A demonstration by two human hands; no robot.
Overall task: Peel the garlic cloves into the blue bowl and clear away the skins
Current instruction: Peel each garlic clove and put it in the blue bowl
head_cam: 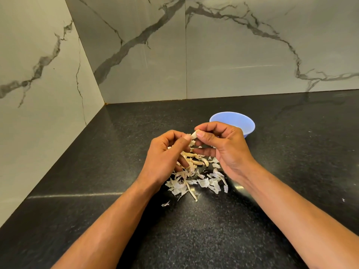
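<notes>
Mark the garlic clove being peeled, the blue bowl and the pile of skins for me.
garlic clove (pixel 193 135), head view, pale tip showing between both thumbs.
blue bowl (pixel 236 118), head view, inner far wall.
pile of skins (pixel 204 183), head view, flakes on the counter.

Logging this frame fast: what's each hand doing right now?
Left hand: fingers curled, thumb and fingertips pinching the garlic clove.
Right hand: curled too, pinching the same clove from the other side, above the skins.

Your left hand (pixel 165 154) and right hand (pixel 223 146) meet thumb to thumb, fingers curled, pinching; forearms converge.
</notes>
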